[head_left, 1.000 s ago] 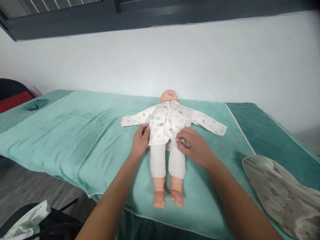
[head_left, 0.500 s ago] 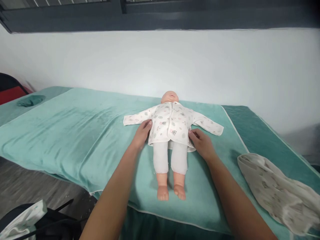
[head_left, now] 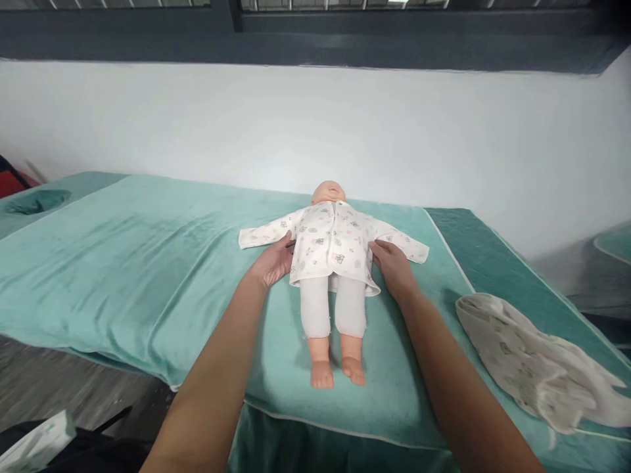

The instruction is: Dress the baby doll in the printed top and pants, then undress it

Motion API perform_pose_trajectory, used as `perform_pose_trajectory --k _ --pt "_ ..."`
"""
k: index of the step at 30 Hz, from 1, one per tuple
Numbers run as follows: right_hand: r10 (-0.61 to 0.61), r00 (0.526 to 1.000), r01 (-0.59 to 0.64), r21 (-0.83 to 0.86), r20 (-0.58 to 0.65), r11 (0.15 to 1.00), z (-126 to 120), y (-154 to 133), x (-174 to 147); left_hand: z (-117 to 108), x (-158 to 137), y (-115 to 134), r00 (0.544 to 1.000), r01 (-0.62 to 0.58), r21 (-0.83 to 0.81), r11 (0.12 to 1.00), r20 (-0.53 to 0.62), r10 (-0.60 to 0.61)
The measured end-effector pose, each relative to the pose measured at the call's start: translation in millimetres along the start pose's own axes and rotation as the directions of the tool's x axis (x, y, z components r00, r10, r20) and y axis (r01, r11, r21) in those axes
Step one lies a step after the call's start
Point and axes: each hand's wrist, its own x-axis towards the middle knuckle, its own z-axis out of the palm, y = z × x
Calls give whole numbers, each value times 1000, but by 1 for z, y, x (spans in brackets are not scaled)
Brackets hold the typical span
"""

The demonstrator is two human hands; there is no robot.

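Observation:
A baby doll (head_left: pixel 328 192) lies on its back on the bed, head toward the wall. It has on a white printed baby shirt (head_left: pixel 328 240), its sleeves spread to both sides and its front panels meeting down the middle. White cloth covers the legs down to the shins, and the feet are bare. My left hand (head_left: pixel 274 261), palm partly turned up, has its fingertips closed at the shirt's side below the left-hand sleeve. On the opposite side my right hand (head_left: pixel 392 264) pinches the shirt's edge under the other sleeve. Some fingertips are hidden by the cloth.
A green sheet (head_left: pixel 162 263) covers the bed, which stands against a white wall. A crumpled pale printed cloth (head_left: pixel 532 361) lies at the right. Down at the lower left, a white packet (head_left: pixel 39 440) rests on something black beside the floor.
My left hand has turned its palm upward at the shirt's side. My right hand has moved slightly up along the shirt's edge. The view has shifted a little; the doll stays in place.

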Motion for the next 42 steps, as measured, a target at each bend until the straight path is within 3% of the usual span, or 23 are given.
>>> perform_pose_trajectory --k 4,7,14,20,23,25,27,28,31,34,39,42 --pt "28 1000 -27 148 -4 989 22 -9 5 3 19 -4 999 -12 28 1000 44 10" --pt "-19 999 12 220 30 976 31 -17 5 5 36 -7 1000 -28 16 999 2 28" --pt "-60 992 26 289 111 957 31 -16 22 6 69 -10 997 -69 -26 997 -34 68" --pt "-69 983 5 344 172 939 30 -12 37 6 77 -11 996 -76 -51 996 -41 74" --pt "-64 992 23 334 112 942 27 -9 38 9 70 -14 989 -126 22 992 -71 127" --pt "-95 995 93 273 -5 958 24 -6 32 11 58 -18 959 -202 130 971 -177 223" --pt "-203 974 213 113 -97 970 21 -6 18 15 42 -22 887 -306 299 904 -256 385" --pt "-289 952 290 3 -102 957 19 -8 9 16 33 -24 854 -353 407 842 -228 468" --pt "-554 831 540 -296 42 788 17 -15 -21 20 6 -28 810 -465 691 553 79 582" --pt "-661 726 669 -421 191 613 18 -22 -41 21 -9 -30 774 -511 795 326 262 576" --pt "-668 724 663 -438 172 607 19 -21 -43 19 -9 -32 671 -511 856 80 339 659" --pt "-664 709 694 -402 237 597 17 -19 -39 18 -7 -34 610 -485 874 -34 366 703"
